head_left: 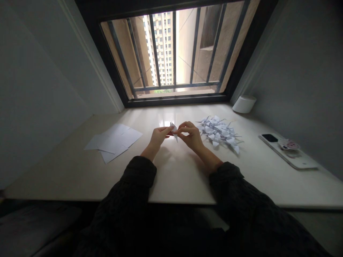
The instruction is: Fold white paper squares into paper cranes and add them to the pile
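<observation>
A small, partly folded white paper piece (174, 130) is held just above the pale table (177, 178), in front of the window. My left hand (158, 137) pinches its left side with fingers closed. From the right, my right hand (190, 135) pinches the same piece, fingers curled over its top. Both arms wear dark sleeves.
Several flat white paper sheets (114, 141) lie to the left of my hands. A heap of folded white paper cranes (219, 132) lies to the right. Farther right lies a white phone (288, 154) with a small round item on it. A white round object (243, 104) stands near the barred window (174, 53).
</observation>
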